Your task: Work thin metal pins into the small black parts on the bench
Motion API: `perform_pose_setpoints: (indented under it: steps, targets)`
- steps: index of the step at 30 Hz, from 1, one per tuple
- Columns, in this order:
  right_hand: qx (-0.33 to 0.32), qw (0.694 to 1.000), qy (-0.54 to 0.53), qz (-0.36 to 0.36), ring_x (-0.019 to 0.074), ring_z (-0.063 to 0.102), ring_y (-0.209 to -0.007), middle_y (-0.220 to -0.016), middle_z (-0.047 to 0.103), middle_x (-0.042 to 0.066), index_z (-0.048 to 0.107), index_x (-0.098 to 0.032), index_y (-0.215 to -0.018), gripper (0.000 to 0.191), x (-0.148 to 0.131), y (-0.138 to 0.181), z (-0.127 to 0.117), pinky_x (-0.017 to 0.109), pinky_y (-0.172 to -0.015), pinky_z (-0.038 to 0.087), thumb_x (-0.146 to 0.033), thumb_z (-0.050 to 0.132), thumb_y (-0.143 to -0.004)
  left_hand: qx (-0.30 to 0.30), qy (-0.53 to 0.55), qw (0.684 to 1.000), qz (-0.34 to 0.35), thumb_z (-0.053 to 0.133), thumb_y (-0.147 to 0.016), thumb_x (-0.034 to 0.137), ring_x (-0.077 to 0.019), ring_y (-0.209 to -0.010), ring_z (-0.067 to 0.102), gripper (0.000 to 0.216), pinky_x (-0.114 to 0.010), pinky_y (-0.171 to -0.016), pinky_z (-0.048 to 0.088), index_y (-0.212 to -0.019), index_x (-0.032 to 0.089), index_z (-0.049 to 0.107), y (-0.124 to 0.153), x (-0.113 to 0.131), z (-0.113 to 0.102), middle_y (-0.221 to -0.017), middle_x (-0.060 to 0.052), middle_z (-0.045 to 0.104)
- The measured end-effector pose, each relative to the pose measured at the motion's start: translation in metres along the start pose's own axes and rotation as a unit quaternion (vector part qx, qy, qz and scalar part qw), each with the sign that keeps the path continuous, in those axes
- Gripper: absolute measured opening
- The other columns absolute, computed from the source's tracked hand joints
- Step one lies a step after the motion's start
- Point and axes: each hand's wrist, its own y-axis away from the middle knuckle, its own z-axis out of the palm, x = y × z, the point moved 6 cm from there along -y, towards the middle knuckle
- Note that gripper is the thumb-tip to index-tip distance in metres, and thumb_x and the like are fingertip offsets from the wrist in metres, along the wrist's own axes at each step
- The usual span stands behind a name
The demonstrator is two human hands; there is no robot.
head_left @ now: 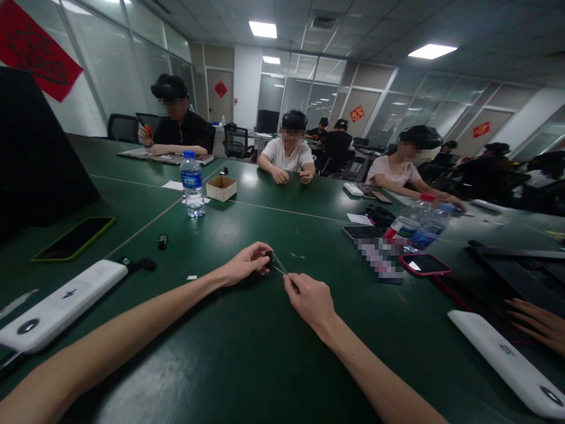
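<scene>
My left hand (251, 262) is closed round a small black object (269, 257), held just above the green table (260, 347). Its exact kind is too small to make out. A thin, see-through strip (279, 265) with pale edges runs from the black object towards my right hand (309, 297). The thumb and forefinger of that hand pinch the strip's near end, and its other fingers are curled in. Left of my hands, a small black piece (163, 241) lies on the tabletop, and a white paper scrap (192, 277) lies by my left forearm.
Further off stand a water bottle (193, 182) and an open cardboard box (221, 188). A phone (74, 239) and a long white device (66, 303) lie left. On the right are bottles (430, 227), a red-edged phone (426, 264), another white device (507, 359) and another person's hand (541, 324).
</scene>
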Motion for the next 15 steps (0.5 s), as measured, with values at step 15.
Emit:
perform_pose_setpoints:
  steps: [15]
  targets:
    - [-0.033,0.999,0.002,0.002,0.0094,0.058,-0.058,-0.076,0.067,0.004,0.069,-0.02,-0.092,0.039,-0.0021,0.0003,0.0007,0.019,-0.052,0.037,-0.037,0.035,-0.097,0.003,-0.136,0.989,0.063,0.071,-0.074,0.018,-0.017,-0.096,0.061,0.024,-0.036,-0.09,0.046,-0.092,0.015,0.056,0.0029,0.004,0.0025,-0.105,-0.007,0.064]
